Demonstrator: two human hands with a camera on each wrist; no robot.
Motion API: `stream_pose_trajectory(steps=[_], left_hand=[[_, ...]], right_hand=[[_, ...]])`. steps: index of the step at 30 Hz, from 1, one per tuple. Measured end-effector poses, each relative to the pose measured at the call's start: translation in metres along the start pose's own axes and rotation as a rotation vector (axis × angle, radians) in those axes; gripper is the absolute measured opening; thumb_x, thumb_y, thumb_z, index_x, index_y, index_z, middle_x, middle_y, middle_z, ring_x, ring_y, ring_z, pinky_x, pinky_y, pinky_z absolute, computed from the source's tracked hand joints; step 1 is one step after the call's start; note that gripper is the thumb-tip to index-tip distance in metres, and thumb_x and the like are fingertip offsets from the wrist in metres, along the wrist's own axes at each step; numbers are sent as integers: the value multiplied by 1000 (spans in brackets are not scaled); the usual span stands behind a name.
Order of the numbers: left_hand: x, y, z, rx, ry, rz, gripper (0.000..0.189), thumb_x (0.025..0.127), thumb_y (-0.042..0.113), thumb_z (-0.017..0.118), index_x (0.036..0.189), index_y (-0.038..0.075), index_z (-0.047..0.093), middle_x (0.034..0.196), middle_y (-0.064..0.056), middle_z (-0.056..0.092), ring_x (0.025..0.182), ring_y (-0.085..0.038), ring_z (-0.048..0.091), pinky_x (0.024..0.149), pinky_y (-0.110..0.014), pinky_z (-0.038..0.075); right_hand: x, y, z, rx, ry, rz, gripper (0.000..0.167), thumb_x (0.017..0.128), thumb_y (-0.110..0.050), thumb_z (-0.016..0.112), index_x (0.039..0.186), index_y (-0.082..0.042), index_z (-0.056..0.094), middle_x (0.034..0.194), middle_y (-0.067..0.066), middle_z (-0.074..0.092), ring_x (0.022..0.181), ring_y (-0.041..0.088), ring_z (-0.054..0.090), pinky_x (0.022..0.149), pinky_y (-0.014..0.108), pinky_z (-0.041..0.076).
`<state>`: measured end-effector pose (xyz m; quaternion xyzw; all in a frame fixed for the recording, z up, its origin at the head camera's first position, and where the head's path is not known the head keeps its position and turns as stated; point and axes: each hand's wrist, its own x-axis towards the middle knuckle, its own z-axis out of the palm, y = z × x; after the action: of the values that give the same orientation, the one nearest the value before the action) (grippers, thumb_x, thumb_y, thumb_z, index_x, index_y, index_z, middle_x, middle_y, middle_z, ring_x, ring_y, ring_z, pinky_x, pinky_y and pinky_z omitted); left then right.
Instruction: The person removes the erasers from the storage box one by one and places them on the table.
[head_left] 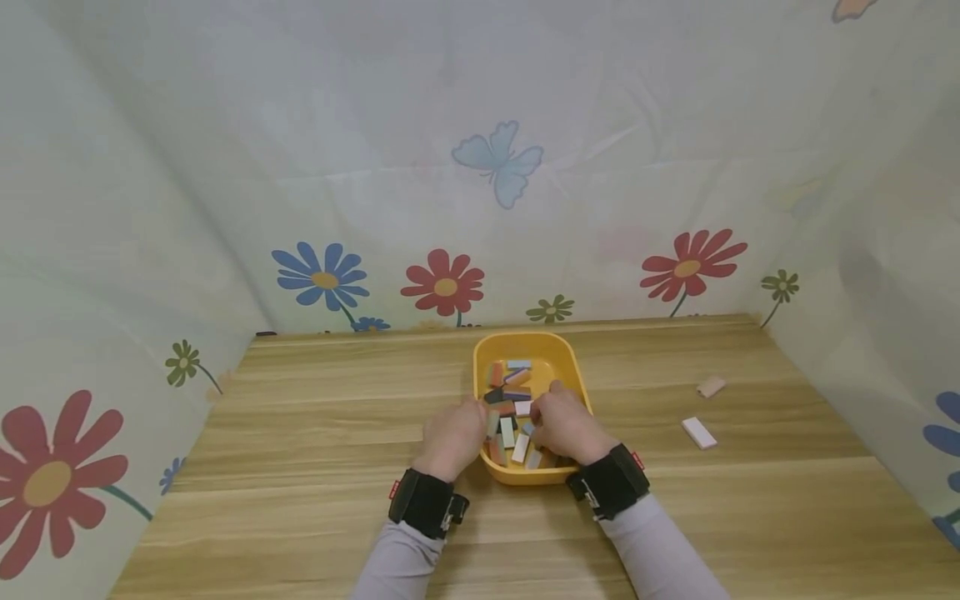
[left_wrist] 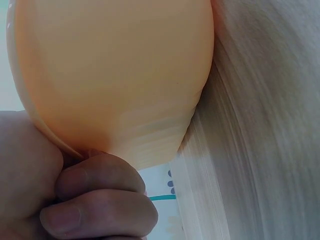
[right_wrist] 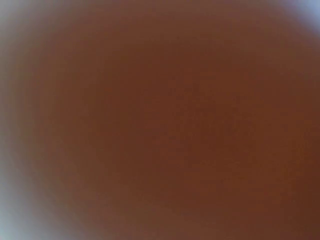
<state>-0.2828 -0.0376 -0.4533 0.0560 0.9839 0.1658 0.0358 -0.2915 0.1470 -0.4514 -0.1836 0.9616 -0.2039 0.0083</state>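
A yellow plastic bin (head_left: 525, 477) holds several small rectangular blocks (head_left: 521, 448) in white, orange, blue, dark and other colours. My left hand (head_left: 454, 435) grips its left rim, and in the left wrist view the curled fingers (left_wrist: 107, 212) press against the rim of the yellow bin (left_wrist: 115, 65). Over the bin's right side reaches my right hand (head_left: 568, 427), its fingers bent down among the blocks. Its fingertips are hidden, so I cannot tell whether they pinch a block. The right wrist view is only a brown blur.
To the right of the bin, a white block (head_left: 699, 433) and a beige block (head_left: 711, 387) lie apart on the wooden table (head_left: 322, 417). A pale curtain (head_left: 360, 125) printed with flowers and a butterfly surrounds the table at the back and sides.
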Motion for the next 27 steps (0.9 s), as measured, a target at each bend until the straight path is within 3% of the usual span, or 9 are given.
stream_pose_trajectory(steps=[9,13,16,21,27], left_hand=[[0,1,-1,-12,0,6,35,106,29,36,96,6,60,73,-8,56,66,-25,54,61,-43,45],[-1,0,-1,-2,-2,15,35,106,28,36,98,4,60,73,-7,55,65,-24,54,61,-43,45],[-2,0,-1,8,16,13,35,106,28,37,94,5,60,73,-8,57,65,-25,56,60,-43,46],[-2,1,-1,0,30,12,35,106,29,38,93,6,60,73,-9,59,66,-27,58,60,-44,46],[-1,2,0,16,25,15,34,106,29,38,93,6,59,74,-11,59,66,-27,57,60,-44,46]], right_hand=[[1,-1,-2,38,0,24,16,66,-2,72,72,-13,62,83,6,44,74,21,43,63,32,38],[-1,-3,-11,86,39,-19,15,68,1,68,76,-11,62,85,8,43,73,21,43,61,31,38],[-5,-2,-24,129,94,-31,14,73,-1,71,79,-9,61,88,10,43,75,22,45,63,32,39],[-15,4,-54,214,133,43,16,79,-5,73,88,-6,60,99,13,44,82,23,56,65,33,47],[-35,29,-91,248,192,100,15,84,-5,68,97,-1,62,105,18,45,90,30,61,70,38,53]])
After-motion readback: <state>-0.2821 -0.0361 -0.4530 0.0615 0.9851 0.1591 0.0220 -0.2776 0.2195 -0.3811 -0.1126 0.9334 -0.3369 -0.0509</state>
